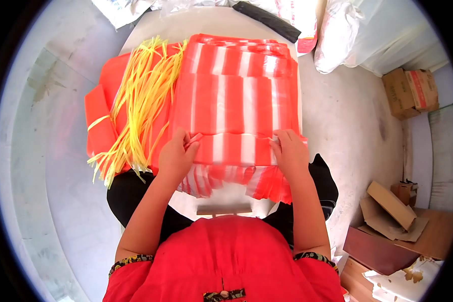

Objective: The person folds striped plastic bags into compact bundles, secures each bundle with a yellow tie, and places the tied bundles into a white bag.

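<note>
A stack of red-and-white striped plastic bags (234, 100) lies in front of me, its near ends hanging over the front edge in loose folds. My left hand (178, 153) pinches the left end of a crosswise edge on the top bag, thumb and fingers together. At the right end of that same edge, my right hand (290, 151) grips the plastic with closed fingers. The edge runs nearly straight between both hands. Left of the stack, a bunch of yellow strips (146, 105) lies loosely over red plastic (117, 70). A folded red bundle (100, 116) there has a yellow strip around it.
A black bar-shaped object (267, 21) lies at the far edge of the pale table (156, 25). White sacks (337, 35) stand beyond it. Cardboard boxes (410, 93) are on the right, and an open carton (387, 246) sits lower right. My knees are under the table.
</note>
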Tool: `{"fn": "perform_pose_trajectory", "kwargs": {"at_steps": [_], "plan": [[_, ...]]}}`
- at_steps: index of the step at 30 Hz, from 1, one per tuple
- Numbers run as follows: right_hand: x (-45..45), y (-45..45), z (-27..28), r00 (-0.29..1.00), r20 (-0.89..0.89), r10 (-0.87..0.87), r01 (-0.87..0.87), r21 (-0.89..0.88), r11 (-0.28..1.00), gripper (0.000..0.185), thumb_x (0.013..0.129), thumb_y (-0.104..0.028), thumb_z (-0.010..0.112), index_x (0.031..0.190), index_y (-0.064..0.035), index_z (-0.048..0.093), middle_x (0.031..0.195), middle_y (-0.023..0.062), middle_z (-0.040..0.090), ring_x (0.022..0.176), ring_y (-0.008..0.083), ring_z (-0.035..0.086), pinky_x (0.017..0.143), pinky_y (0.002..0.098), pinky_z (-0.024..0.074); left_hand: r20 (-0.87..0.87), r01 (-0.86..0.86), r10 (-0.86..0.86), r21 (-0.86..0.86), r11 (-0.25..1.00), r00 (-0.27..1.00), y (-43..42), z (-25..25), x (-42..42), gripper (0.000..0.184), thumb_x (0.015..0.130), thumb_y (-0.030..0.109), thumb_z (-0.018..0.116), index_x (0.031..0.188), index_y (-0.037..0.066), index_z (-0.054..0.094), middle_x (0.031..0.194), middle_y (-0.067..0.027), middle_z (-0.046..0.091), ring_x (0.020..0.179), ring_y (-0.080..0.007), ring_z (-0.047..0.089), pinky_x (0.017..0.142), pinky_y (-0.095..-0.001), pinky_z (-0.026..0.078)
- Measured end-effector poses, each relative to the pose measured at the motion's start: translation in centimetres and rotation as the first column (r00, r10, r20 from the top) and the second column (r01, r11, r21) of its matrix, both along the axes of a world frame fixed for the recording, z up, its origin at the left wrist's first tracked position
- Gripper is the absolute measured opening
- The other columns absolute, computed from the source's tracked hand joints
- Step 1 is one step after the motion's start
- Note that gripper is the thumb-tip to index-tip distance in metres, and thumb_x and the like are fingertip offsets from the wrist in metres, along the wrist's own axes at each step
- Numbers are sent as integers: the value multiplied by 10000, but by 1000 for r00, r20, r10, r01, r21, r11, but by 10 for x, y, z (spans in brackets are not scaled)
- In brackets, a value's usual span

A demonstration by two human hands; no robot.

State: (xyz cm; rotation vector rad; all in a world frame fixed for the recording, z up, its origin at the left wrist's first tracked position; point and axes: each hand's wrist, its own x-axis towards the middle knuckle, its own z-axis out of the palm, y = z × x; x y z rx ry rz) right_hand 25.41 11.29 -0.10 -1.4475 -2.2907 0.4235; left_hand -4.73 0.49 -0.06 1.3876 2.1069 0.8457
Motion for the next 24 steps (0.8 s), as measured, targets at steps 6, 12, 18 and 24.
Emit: {"fn": "perform_pose_trajectory", "kwargs": {"at_steps": [6, 12, 18, 24], "plan": [[14, -28, -1, 931, 73, 356, -357, 374, 856, 365, 853, -89, 763, 1210, -74, 686, 1267, 92, 691, 1202, 320, 639, 971, 434, 550, -30, 17, -13, 107, 994, 999, -1, -10, 2, 255, 964, 210, 708, 1003, 42, 521, 882, -187, 696, 850, -405, 695, 727, -472, 529], [6, -35, 4, 928, 84, 363, -372, 148, 916, 472, 865, -69, 743, 1328, -50, 653, 1441, 108, 621, 1379, 309, 543, 1126, 430, 471, -392, 151, -76, 163, 975, 917, -11, 5, 6, 288, 893, 193, 759, 1110, 58, 626, 1124, -177, 677, 1014, -383, 668, 862, -463, 540], [18, -27, -5, 904, 158, 397, -420, 152, 895, 474, 882, -44, 704, 1352, -38, 646, 1477, 109, 605, 1407, 282, 535, 1141, 409, 477, -609, 560, -379, 133, 818, 697, -30, 7, 4, 613, 760, 111, 790, 1342, 11, 625, 1484, -174, 559, 1345, -398, 538, 1132, -455, 447], [21, -21, 2, 905, 136, 403, -421, 160, 893, 520, 820, 56, 649, 1334, -27, 653, 1449, 112, 627, 1377, 296, 561, 1138, 409, 489, -605, 558, -354, 184, 809, 713, -24, -2, -7, 551, 750, 12, 700, 1298, -4, 651, 1405, -168, 630, 1297, -371, 593, 1108, -461, 485]]}}
